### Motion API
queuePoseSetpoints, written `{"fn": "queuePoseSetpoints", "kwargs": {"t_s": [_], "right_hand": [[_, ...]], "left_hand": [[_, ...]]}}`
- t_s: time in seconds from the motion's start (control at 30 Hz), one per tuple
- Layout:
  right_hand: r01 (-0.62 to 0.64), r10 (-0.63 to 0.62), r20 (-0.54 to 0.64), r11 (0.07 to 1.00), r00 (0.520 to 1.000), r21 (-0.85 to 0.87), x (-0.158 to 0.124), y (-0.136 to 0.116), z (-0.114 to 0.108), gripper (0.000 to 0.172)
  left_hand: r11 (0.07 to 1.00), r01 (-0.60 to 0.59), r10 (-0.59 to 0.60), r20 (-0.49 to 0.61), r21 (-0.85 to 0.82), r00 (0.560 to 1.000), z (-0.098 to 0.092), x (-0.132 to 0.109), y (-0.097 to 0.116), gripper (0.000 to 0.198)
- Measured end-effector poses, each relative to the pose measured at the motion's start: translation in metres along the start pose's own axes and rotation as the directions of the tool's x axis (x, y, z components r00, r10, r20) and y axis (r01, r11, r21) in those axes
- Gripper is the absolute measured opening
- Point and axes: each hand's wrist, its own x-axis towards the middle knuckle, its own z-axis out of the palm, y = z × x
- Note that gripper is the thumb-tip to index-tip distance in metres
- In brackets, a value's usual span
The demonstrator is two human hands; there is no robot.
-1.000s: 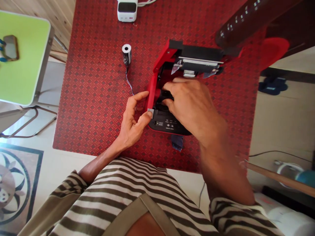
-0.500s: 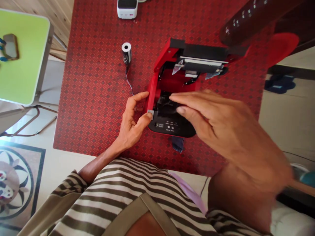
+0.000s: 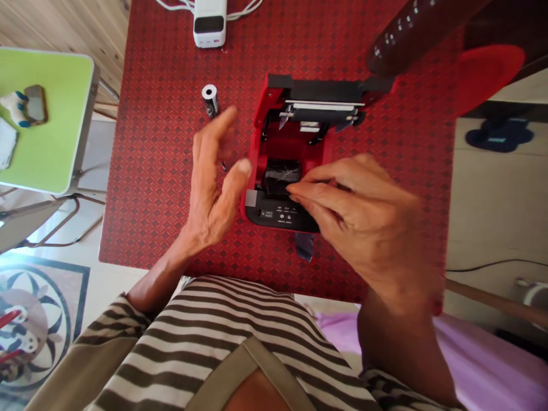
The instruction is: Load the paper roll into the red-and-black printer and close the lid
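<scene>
A red and black printer (image 3: 261, 154) with its lid open stands on the red patterned tablecloth (image 3: 162, 188). Inside its bay lies a black ribbon roll (image 3: 278, 174). My right hand (image 3: 363, 222) reaches over the printer's front, its fingertips pressed together at the edge of the roll. My left hand (image 3: 212, 182) hovers just left of the printer, fingers apart, holding nothing. A small black roll with a white core (image 3: 209, 98) stands upright beyond my left hand, a thin strip trailing from it.
A white device with cables (image 3: 209, 21) sits at the table's far edge. A dark object (image 3: 411, 34) reaches in from the upper right above a red seat (image 3: 488, 74). A green side table (image 3: 47, 120) with small items stands to the left.
My left hand let go of the printer's left side and lifted with fingers spread. My right hand came back down to the black roll inside the bay. The view shifted slightly.
</scene>
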Motion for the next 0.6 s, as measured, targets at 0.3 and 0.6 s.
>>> {"fn": "queuePoseSetpoints", "kwargs": {"t_s": [0.3,0.6], "right_hand": [[-0.048,0.046,-0.140,0.999,0.989,-0.009,-0.029,-0.009,0.019,0.039],[-0.041,0.036,-0.122,0.998,0.992,-0.041,-0.041,-0.012,0.024,0.039]], "left_hand": [[0.987,-0.142,0.153,0.200,-0.070,0.968,-0.014,0.073,-0.019,0.062],[0.985,-0.170,0.152,0.275,0.040,0.949,-0.029,0.008,0.011,0.046]]}}
